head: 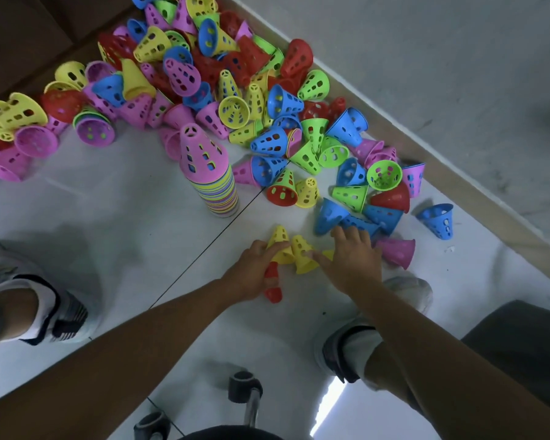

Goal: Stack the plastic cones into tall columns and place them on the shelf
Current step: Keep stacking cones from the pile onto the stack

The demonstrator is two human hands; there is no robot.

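A tall stacked column of cones (216, 188) topped by a pink cone stands on the white floor. Behind it and to its right lies a big loose pile of perforated cones (204, 74) in several colours. My left hand (254, 271) grips a yellow cone (280, 246), and a red cone (272, 284) lies under its fingers. My right hand (353, 262) rests with spread fingers against a second yellow cone (304, 254), next to blue cones (334, 217) and a pink cone (397, 252).
A wall with a beige skirting strip (426, 147) runs diagonally on the right. My feet in shoes (54, 312) stand at left and right. Chair castors (245, 385) show at the bottom. A lone blue cone (437, 219) lies near the skirting.
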